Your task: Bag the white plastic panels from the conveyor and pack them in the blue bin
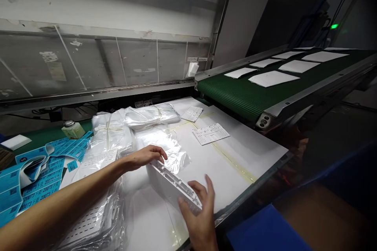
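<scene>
A white plastic panel [173,186] with slots and ribs along its edge is tilted on its side between my hands, above the white work surface. My left hand [150,157] curls its fingers over the far left end of the panel. At the near right end, my right hand [202,208] has its thumb on one face and its fingers round the other side. Clear plastic film [167,147] lies just beyond the left hand. Two flat white slotted pieces, one nearer [211,133] and one farther [192,113], rest behind the panel.
Bundled clear plastic bags [151,115] and bagged slotted panels [91,204] lie to the left. Farther left are blue label sheets [44,176] and a small bottle [73,129]. A green conveyor belt [232,96] carries several white panels at the right.
</scene>
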A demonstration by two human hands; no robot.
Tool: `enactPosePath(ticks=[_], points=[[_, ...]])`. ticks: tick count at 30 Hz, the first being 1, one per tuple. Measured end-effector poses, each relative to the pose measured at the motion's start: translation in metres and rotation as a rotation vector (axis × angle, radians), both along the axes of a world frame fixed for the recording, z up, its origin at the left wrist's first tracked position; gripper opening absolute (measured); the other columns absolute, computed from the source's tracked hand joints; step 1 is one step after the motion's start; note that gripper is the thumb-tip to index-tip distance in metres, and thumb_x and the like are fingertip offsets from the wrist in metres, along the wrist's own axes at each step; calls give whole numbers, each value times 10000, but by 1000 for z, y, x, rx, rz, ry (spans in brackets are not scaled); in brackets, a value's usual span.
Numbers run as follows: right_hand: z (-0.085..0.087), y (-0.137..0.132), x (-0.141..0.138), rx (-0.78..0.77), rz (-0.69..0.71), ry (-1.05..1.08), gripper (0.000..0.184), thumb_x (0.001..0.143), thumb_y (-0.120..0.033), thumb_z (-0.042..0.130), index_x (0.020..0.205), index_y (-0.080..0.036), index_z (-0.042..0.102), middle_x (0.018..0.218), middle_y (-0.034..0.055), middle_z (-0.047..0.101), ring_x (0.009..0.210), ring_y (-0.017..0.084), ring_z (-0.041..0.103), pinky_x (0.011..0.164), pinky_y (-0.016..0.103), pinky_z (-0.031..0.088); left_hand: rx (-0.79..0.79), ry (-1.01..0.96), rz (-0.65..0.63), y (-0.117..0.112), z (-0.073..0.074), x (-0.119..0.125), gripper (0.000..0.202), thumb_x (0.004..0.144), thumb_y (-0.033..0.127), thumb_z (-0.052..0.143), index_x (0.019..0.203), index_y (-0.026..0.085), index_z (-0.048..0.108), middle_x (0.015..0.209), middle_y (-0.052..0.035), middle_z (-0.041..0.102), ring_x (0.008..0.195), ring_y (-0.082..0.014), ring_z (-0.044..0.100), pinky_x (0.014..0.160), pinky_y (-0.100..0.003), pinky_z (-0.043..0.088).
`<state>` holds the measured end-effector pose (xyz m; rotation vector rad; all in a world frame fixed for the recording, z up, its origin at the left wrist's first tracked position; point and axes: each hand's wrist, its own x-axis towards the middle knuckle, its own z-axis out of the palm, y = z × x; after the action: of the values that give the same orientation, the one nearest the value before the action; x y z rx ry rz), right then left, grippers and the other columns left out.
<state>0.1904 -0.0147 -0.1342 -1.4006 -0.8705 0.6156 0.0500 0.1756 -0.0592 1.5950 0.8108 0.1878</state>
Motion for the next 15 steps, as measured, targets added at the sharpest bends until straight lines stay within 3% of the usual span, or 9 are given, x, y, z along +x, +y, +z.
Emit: enactPosePath(ticks=[3,5,7,10,12,15], points=[[15,-2,23,-150,294,-99,402,763,-364,638,1130,-208,591,1020,66,645,921,238,617,787,330,521,74,70,-2,7,9,-2,229,750,323,579,891,157,647,856,-40,659,774,-173,591,683,-278,435],[24,-9,41,-210,275,-27,325,724,-395,679,954,-165,664,894,67,693,833,244,645,738,326,538,149,98,36,13,19,-3,298,782,392,554,918,139,635,878,-63,669,788,-178,607,709,-293,459],[30,-19,59,-245,19,251,407,652,-430,737,921,-135,659,845,76,714,794,268,666,692,349,559,273,165,20,18,30,1,353,826,435,491,941,128,621,891,-79,676,790,-177,625,706,-292,478],[33,-36,85,-237,-464,632,554,561,-441,790,984,-122,628,982,108,708,843,311,673,699,407,576,566,367,-125,19,33,20,369,877,432,385,901,149,621,867,-78,682,761,-178,636,650,-278,477],[32,-44,96,-232,-617,696,598,549,-440,796,1027,-130,615,1100,123,671,879,319,667,704,423,580,713,469,-177,13,20,43,368,852,464,415,840,161,622,841,-93,676,759,-217,631,636,-310,464],[23,-56,104,-295,-636,655,621,556,-465,789,1049,-130,617,1058,125,689,899,333,662,696,431,582,794,533,-199,0,-15,77,444,706,579,571,838,158,612,834,-133,662,777,-302,618,640,-375,451]])
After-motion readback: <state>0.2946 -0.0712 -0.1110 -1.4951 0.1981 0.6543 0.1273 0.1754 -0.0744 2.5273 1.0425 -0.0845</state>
